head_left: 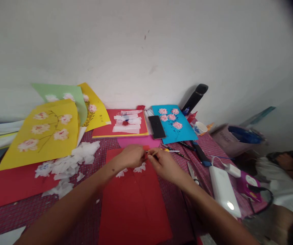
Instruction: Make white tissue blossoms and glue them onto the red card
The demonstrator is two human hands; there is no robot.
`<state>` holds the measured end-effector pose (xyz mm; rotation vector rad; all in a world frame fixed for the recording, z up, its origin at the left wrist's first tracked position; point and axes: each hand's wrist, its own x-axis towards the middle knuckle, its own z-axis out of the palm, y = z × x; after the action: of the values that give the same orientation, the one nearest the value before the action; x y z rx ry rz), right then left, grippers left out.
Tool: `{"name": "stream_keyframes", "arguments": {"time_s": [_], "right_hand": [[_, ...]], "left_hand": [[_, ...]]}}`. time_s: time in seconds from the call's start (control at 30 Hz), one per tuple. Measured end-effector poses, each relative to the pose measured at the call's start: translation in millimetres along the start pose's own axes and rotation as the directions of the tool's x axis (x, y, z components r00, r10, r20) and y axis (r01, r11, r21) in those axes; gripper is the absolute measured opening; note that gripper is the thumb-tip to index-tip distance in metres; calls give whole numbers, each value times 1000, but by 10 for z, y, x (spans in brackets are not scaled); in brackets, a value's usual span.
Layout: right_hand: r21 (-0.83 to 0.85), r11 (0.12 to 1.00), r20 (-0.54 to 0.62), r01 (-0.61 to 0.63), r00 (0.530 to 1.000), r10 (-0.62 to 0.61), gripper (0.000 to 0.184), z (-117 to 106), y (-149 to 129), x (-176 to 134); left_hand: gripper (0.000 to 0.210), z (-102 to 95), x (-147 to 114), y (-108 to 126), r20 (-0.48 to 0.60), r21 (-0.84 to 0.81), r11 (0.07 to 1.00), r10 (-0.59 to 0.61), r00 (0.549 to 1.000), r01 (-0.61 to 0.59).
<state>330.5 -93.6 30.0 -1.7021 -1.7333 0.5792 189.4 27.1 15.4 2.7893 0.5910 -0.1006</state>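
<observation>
Close together above the top of a red paper sheet (133,211), my left hand (133,156) and my right hand (164,164) meet with their fingertips pinched. A small, thin, pale item shows between the fingers, too blurred to name. White tissue-paper flowers (139,167) lie on the red sheet just below my hands, partly hidden by my left hand. To the left, a pile of crumpled white tissue flowers (71,163) rests on the checked tablecloth (90,197).
Behind my hands lie a phone (157,127), a blue flower picture (175,127) and tissue strips (127,122). Yellow flower pictures (57,115) stand left. Rightward are scissors (193,173), a cutter (201,153), a white power bank (224,192), a paper cup (200,128) and a seated person (284,180).
</observation>
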Motion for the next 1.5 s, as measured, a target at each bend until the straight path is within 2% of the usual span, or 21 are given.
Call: {"name": "stream_keyframes", "arguments": {"time_s": [0.23, 0.7, 1.0, 1.17, 1.5], "right_hand": [[73, 997, -41, -8, 999, 11, 14, 5, -1, -9], [97, 995, -79, -16, 997, 24, 16, -66, 4, -61], [134, 991, -108, -13, 994, 27, 17, 34, 86, -111], [102, 995, -140, -12, 990, 27, 14, 17, 86, -99], [105, 994, -93, -11, 995, 21, 15, 32, 50, -85]], "left_hand": [[28, 12, 12, 13, 19, -21, 1000, -13, 1000, 14], [22, -14, 5, -1, 51, -24, 999, -45, 998, 46], [20, -52, -1, 3, 68, -15, 998, -56, 996, 57], [21, -76, -15, 19, 78, -15, 998, -55, 995, 56], [25, -61, 4, 4, 92, -28, 998, -55, 994, 58]]}}
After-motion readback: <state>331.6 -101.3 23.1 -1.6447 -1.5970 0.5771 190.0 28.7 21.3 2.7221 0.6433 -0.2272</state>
